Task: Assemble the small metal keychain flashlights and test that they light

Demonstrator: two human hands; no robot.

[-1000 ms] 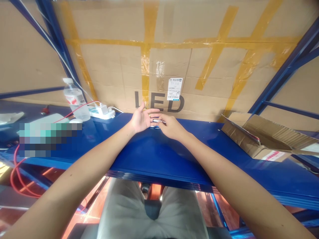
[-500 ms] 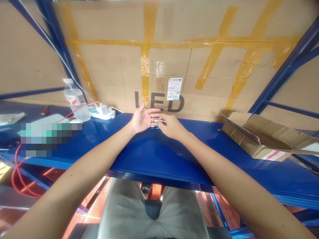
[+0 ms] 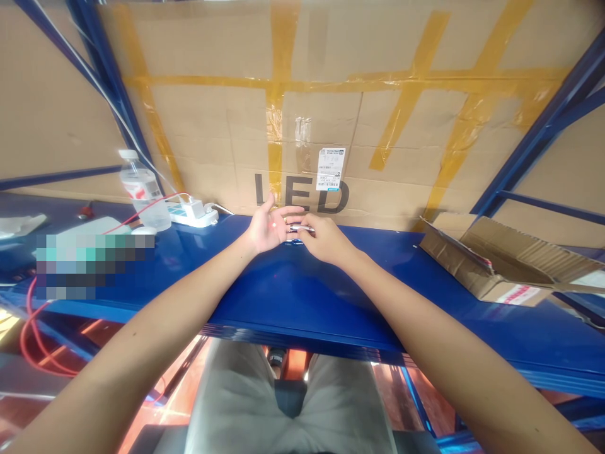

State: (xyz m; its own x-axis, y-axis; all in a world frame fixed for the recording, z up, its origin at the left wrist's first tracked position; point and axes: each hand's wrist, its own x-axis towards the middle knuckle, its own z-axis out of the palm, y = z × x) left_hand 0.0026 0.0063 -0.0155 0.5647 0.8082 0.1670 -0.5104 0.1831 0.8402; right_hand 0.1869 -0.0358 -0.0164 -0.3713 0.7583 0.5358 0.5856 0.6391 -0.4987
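Observation:
Over the blue tabletop (image 3: 302,296), my right hand (image 3: 326,238) is closed around a short silver laser pointer (image 3: 297,227), its front end turned to the left. My left hand (image 3: 270,226) is held palm up just left of it, fingers spread, holding nothing. A bright, pinkish-white spot shines on the left palm. Some left fingers reach behind or beside the pointer; I cannot tell whether they touch it. A small shiny shape shows just under the pointer, too small to make out.
A tall taped cardboard box (image 3: 227,139) marked LED stands behind the table. To the left are a plastic bottle (image 3: 144,192), a white power strip (image 3: 196,216) and a red cable (image 3: 33,321). An opened cardboard box (image 3: 501,268) lies at the right, beside blue rack posts (image 3: 524,148).
The spot on my left palm has become clearly brighter, and a faint red glint now shows on the tabletop below. Both hands have stayed almost where they were.

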